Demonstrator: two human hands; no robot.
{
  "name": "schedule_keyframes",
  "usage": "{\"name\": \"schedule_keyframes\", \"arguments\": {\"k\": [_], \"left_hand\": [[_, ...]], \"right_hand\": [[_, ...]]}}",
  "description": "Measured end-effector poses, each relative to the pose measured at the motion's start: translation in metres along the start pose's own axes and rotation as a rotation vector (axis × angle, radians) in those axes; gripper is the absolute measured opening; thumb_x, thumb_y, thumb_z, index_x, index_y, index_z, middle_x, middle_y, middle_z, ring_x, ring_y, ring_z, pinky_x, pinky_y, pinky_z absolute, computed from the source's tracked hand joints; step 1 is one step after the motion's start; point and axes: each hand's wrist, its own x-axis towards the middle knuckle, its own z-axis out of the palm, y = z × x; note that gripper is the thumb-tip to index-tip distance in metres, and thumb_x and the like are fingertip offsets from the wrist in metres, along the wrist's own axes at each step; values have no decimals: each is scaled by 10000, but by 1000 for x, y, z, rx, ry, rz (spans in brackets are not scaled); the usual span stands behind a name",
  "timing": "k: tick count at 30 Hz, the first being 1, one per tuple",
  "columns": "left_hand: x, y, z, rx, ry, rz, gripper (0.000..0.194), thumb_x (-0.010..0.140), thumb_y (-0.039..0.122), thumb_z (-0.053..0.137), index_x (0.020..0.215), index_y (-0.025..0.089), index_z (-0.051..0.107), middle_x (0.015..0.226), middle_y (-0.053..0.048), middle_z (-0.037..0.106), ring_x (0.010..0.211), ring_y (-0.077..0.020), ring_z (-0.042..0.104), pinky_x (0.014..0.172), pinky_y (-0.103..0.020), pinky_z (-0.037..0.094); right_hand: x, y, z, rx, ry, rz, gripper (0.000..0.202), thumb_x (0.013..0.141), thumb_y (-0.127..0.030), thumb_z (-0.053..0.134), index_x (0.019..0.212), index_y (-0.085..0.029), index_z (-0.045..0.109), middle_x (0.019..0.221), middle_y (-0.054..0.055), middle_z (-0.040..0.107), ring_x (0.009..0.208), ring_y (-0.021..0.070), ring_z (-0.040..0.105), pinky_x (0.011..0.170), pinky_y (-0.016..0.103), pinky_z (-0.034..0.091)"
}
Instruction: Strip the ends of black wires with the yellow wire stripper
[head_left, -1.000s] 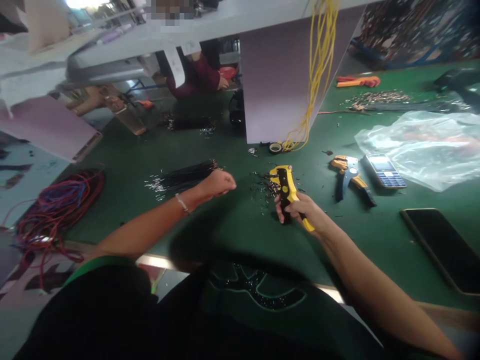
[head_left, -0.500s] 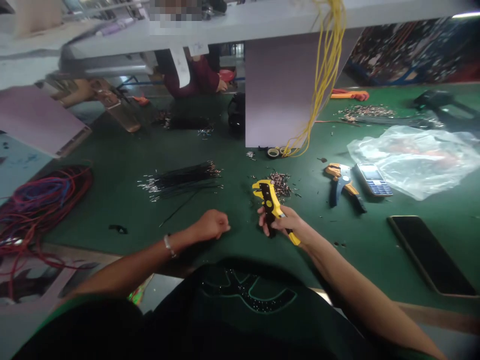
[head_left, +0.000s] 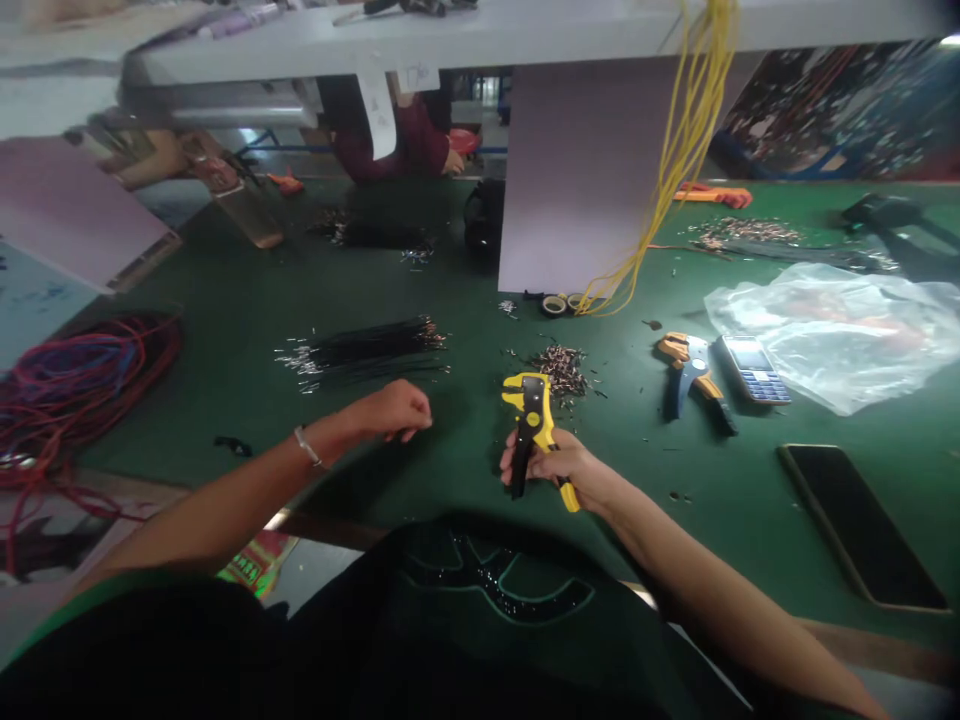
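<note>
My right hand (head_left: pixel 551 462) is wrapped around a yellow and black wire stripper (head_left: pixel 534 420), its jaws pointing away from me. Just beyond the jaws lies a heap of small copper-and-black wire offcuts (head_left: pixel 561 372). My left hand (head_left: pixel 405 408) hovers over the green table with curled fingers; whatever they may pinch is hidden. Nearest to it is a bundle of short black wires (head_left: pixel 367 345), with silvery tips at the left and bare copper ends at the right.
Right of me lie an orange and blue wire stripper (head_left: pixel 690 375), a keypad phone (head_left: pixel 754 368), a plastic bag (head_left: pixel 840 330) and a smartphone (head_left: pixel 862 525). Yellow wires (head_left: pixel 682 160) hang from the shelf (head_left: pixel 480 35). Coiled red and blue wires (head_left: pixel 90 380) sit left. Another person's hand (head_left: pixel 454 162) shows behind.
My left hand has moved left and slightly up toward the black wires. The single wire lying below the bundle no longer shows there. My right hand has tilted the stripper more upright.
</note>
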Motion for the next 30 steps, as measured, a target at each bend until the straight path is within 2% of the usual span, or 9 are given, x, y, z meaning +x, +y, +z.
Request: {"name": "schedule_keyframes", "arguments": {"k": [4, 8, 10, 13, 14, 16, 19, 23, 30], "left_hand": [[-10, -24, 17, 28, -141, -39, 136, 725, 251, 567, 662, 144, 624, 459, 15, 588, 316, -71, 392, 338, -182, 272], [15, -2, 38, -75, -78, 107, 155, 754, 248, 567, 666, 131, 618, 519, 0, 619, 321, -59, 414, 345, -180, 287], [31, 15, 38, -177, 60, 175, 135, 763, 236, 590, 708, 118, 627, 544, -7, 626, 330, -53, 424, 360, -184, 313], [43, 30, 26, -335, 214, 224, 113, 788, 215, 595, 761, 111, 630, 491, 5, 583, 355, -65, 444, 378, -190, 341], [43, 31, 21, -359, 221, 242, 106, 789, 208, 602, 768, 109, 634, 495, 1, 587, 365, -64, 446, 389, -194, 351], [37, 26, 14, -395, 181, 222, 106, 783, 201, 617, 780, 100, 650, 494, -5, 587, 377, -64, 449, 403, -200, 354], [23, 17, 13, -504, 76, 172, 162, 753, 185, 644, 878, 86, 675, 594, -29, 637, 463, -81, 523, 483, -223, 417], [11, 17, 20, -604, 69, 192, 239, 733, 165, 659, 958, 84, 672, 673, -41, 668, 505, -84, 556, 549, -246, 445], [13, 34, 23, -634, 158, 233, 94, 739, 183, 665, 783, 106, 697, 688, -62, 677, 448, -70, 517, 466, -236, 402]], "right_hand": [[21, -5, -7, -25, 98, -48, 393, 533, -82, 588, 920, -150, 592, 875, 93, 731, 842, 282, 697, 810, 492, 538], [37, -37, -15, -106, 299, -279, 366, 522, -76, 564, 875, -172, 563, 871, 68, 726, 848, 257, 692, 848, 458, 526], [36, -48, -11, -152, 347, -286, 345, 547, -96, 568, 883, -171, 558, 851, 67, 721, 827, 260, 696, 810, 442, 536], [27, -42, 5, -101, 255, -191, 371, 553, -90, 566, 918, -160, 563, 856, 72, 719, 797, 256, 704, 805, 446, 539], [24, -35, 11, -74, 206, -150, 383, 550, -81, 568, 926, -155, 567, 862, 74, 720, 794, 254, 705, 816, 453, 537], [21, -21, 20, -45, 117, -52, 384, 558, -84, 584, 936, -151, 572, 856, 77, 720, 785, 255, 705, 801, 461, 543], [21, -8, 23, -95, 100, 10, 387, 575, -90, 600, 956, -156, 577, 838, 57, 716, 742, 225, 697, 756, 410, 546], [14, -17, 18, -177, 94, -40, 454, 591, -89, 603, 1038, -157, 577, 877, 55, 708, 781, 217, 685, 785, 393, 522], [-10, -26, 14, -192, 63, -15, 540, 562, -97, 619, 1095, -184, 608, 893, 51, 709, 841, 236, 676, 827, 406, 492]]}}
